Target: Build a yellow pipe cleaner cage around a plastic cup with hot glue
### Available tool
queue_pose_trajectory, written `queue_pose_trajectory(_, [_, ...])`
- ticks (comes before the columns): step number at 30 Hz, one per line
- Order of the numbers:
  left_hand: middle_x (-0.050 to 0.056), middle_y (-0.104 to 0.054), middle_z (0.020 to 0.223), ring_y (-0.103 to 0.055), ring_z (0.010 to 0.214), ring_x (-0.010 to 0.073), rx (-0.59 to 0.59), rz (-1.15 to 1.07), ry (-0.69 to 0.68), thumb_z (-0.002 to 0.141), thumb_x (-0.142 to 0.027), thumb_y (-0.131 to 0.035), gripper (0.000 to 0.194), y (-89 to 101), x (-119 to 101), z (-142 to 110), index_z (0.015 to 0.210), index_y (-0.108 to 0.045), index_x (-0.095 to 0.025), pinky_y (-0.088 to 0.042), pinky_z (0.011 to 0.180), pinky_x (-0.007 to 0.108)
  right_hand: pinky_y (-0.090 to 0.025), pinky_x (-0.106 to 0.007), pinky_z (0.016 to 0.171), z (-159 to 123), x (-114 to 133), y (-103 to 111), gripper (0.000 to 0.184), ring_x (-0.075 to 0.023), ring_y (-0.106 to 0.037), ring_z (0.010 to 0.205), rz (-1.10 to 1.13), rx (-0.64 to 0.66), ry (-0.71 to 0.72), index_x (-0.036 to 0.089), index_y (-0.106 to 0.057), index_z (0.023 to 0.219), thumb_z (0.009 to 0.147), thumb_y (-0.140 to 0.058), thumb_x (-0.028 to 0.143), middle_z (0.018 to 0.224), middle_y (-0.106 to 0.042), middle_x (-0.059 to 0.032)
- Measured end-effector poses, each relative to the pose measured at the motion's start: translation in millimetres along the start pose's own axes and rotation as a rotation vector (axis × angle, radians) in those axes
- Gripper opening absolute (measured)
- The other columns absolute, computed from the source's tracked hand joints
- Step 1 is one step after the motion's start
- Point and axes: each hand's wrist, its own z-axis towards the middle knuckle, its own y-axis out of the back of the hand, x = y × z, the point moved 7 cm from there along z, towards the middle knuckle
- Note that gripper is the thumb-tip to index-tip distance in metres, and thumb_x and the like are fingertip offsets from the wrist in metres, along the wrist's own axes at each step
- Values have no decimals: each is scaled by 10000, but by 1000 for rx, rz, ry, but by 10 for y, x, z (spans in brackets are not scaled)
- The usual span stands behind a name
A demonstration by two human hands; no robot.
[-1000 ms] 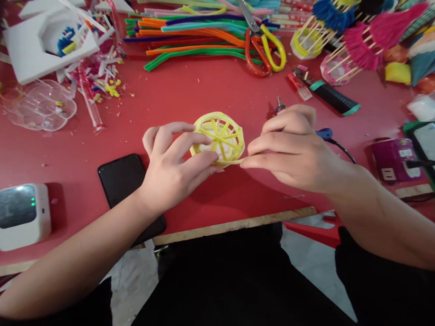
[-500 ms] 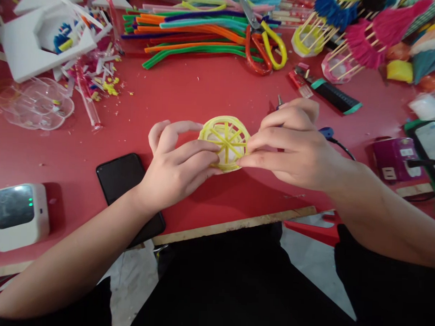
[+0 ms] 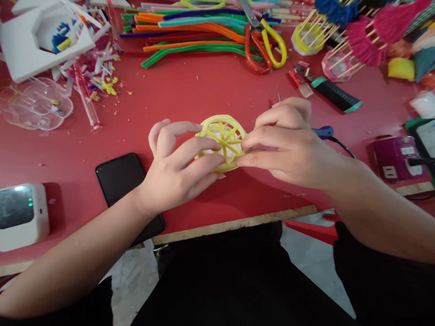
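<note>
Between my hands is a round yellow frame (image 3: 225, 143) with spokes crossing at its middle, like a small wheel, and a whitish base showing through beneath. My left hand (image 3: 183, 162) grips its left side, fingertips lying over the rim and spokes. At the right rim, my right hand (image 3: 285, 144) pinches the edge between thumb and fingers. What exactly lies inside that pinch is hidden. Just behind the right hand, a blue-handled tool (image 3: 323, 132) with a dark cord lies partly covered, and a thin metal tip (image 3: 279, 97) pokes out above the knuckles.
Colourful pipe cleaners (image 3: 197, 27) and scissors (image 3: 266, 43) lie at the back. A black-green utility knife (image 3: 336, 94) rests at right, near stick structures (image 3: 309, 38) and a purple box (image 3: 396, 157). A phone (image 3: 120, 176), a white device (image 3: 20, 217) and foam scraps (image 3: 18, 46) are at left.
The yellow frame has tilted and shifted slightly left, with my right hand moving left alongside it. My left fingers have slid a little across the spokes. More of the blue-handled tool shows.
</note>
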Motion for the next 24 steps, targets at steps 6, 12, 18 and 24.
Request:
queue_pose_trajectory(6, [-51, -811, 1022, -642, 1128, 288, -45, -38, -33, 955, -214, -756, 129, -11, -45, -23, 1042, -699, -291, -424, 995, 569, -357, -434, 930, 15, -23, -48, 279, -190, -595, 1039, 16, 46, 0, 365, -772, 901, 1040, -583, 214, 943, -725, 46])
queue_pose_trajectory(12, [-32, -803, 1050, -636, 1138, 296, -24, 11, -18, 964, -205, -735, 115, -7, -3, -15, 1024, -693, -294, -445, 986, 562, -381, -405, 926, 55, 43, -16, 248, -182, -600, 1003, 45, 30, 41, 308, -752, 852, 1036, -607, 228, 901, -725, 46])
queue_pose_trajectory(18, [-3, -794, 1045, -621, 1140, 314, -4, -14, -13, 962, -239, -715, 114, 6, 42, -13, 1054, -689, -302, -440, 954, 585, -353, -417, 876, 57, 76, -65, 274, -197, -590, 1008, 0, 68, -52, 324, -777, 919, 1051, -567, 205, 960, -742, 35])
queue_pose_trajectory(24, [-20, -800, 986, -643, 1109, 291, -47, 16, -6, 951, -236, -751, 91, 17, -13, -10, 1003, -695, -287, -423, 983, 564, -380, -410, 835, 74, 107, -71, 289, -190, -599, 942, -43, 75, -54, 303, -780, 962, 1056, -535, 183, 964, -749, 20])
